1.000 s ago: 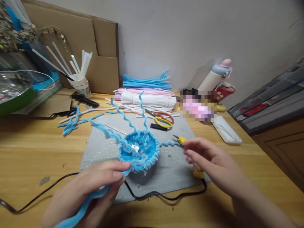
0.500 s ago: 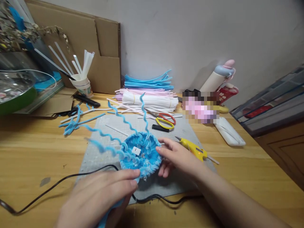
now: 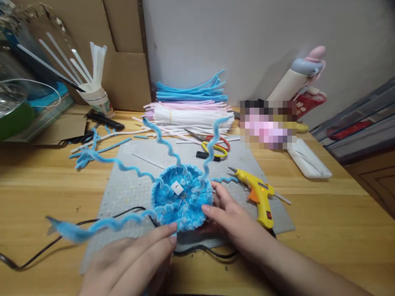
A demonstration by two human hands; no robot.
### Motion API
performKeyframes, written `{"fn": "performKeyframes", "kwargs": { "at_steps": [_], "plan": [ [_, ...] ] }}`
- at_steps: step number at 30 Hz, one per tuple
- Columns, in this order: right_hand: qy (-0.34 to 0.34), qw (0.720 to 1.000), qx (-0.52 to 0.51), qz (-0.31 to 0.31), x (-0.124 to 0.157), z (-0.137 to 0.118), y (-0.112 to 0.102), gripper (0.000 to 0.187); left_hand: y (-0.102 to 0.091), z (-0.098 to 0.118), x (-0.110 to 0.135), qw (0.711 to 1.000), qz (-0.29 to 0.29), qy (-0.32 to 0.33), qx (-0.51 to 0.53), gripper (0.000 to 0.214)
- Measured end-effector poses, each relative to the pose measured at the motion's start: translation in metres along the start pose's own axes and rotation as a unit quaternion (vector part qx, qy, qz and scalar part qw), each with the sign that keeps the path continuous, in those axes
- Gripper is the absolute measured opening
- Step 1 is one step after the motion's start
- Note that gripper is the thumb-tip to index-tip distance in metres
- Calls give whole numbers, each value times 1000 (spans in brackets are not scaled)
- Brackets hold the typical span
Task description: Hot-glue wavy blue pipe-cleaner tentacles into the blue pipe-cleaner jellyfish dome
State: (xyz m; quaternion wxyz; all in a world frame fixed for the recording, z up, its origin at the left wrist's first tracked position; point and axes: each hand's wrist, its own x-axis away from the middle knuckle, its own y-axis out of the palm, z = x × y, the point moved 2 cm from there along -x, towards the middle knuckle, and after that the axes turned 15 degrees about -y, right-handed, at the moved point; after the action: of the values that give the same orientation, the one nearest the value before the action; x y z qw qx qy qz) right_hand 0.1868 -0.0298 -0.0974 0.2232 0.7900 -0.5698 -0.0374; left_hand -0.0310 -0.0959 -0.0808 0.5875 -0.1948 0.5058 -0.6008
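A blue fuzzy pipe-cleaner bowl (image 3: pixel 200 172) faces open side up, with a small white square tag (image 3: pixel 177 188) and thin wire ends inside. Several wavy blue pipe-cleaner strands (image 3: pixel 129 167) spread out from it. My right hand (image 3: pixel 234 218) grips the bowl's right side, thumb on the rim and the other fingers around the outside. At the near left rim is my left hand (image 3: pixel 138 250), its fingers pinched on a blue pipe-cleaner strand (image 3: pixel 175 237) that is mostly hidden beneath the hand.
A yellow glue gun (image 3: pixel 257 189) lies right on the grey cutting mat (image 3: pixel 123 152), its black cable (image 3: pixel 212 248) crossing nearer. Behind are scissors (image 3: pixel 216 146), pipe-cleaner bundles (image 3: pixel 191 113), a cup of glue sticks (image 3: pixel 95 100), and a bottle (image 3: pixel 286 86). Cut blue pieces (image 3: pixel 84 158) lie left.
The bowl has turned in my hands and its strands have swung round, one now showing toward the glue gun. My view has shifted slightly. Both hands stay at the rim.
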Motion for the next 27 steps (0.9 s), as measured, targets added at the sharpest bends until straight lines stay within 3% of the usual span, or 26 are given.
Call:
{"fn": "performKeyframes", "kwargs": {
  "at_steps": [5,11,14,19,27],
  "plan": [
    [-20,1000,4,-11,1,0,0,56,4,7,-16,998,-10,13,-53,31],
    [-29,999,20,-6,1,3,-2,56,3,17,-31,998,8,-42,-50,21],
    [-28,999,19,-3,0,3,-2,54,2,15,-32,996,11,-58,-60,22],
    [-18,1000,8,-10,0,3,-1,58,6,18,-28,997,14,-12,-77,27],
    [-30,999,15,-4,1,3,-1,57,15,29,-36,997,12,-70,-28,16]
  ]
}}
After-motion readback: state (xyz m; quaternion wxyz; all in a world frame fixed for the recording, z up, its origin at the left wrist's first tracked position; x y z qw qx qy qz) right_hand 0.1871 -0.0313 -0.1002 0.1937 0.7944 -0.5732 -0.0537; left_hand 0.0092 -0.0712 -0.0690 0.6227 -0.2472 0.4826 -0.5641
